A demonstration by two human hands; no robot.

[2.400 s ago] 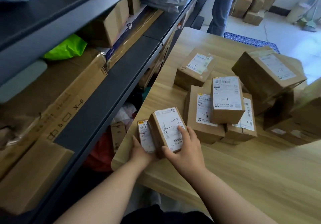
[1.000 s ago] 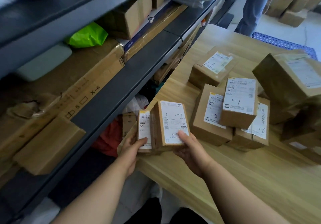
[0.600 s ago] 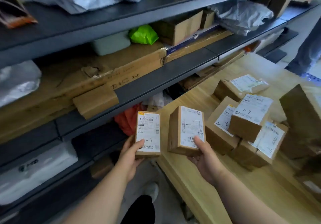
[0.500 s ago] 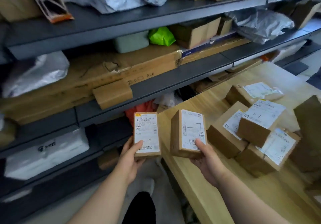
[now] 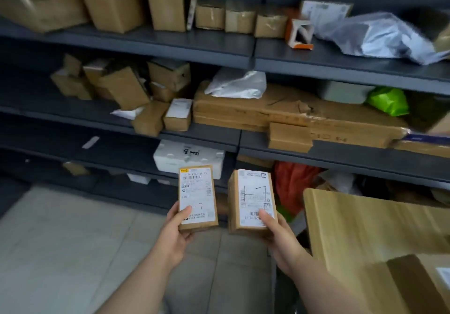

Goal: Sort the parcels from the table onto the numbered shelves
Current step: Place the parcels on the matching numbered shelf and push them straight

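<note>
I hold two small brown parcels upright in front of the dark shelves point(image 5: 202, 133). My left hand point(image 5: 174, 234) grips the thinner parcel point(image 5: 197, 196) from below, thumb on its white label marked "-7". My right hand point(image 5: 280, 238) grips the thicker parcel point(image 5: 252, 199), thumb on its label, which also bears a handwritten "1-7". Both parcels hang over the floor, left of the wooden table point(image 5: 365, 231). One more parcel point(image 5: 418, 287) lies on the table at the lower right.
The shelves hold several cardboard boxes, a long flat carton point(image 5: 280, 111), grey poly bags point(image 5: 379, 36), a green bag point(image 5: 389, 100) and a white foam box point(image 5: 188, 159). A red bag point(image 5: 294, 182) sits low beside the table. Tiled floor point(image 5: 60, 240) lies at the left.
I lifted both parcels off the table and turned left towards the shelves. The table and its pile have slid to the right edge of view.
</note>
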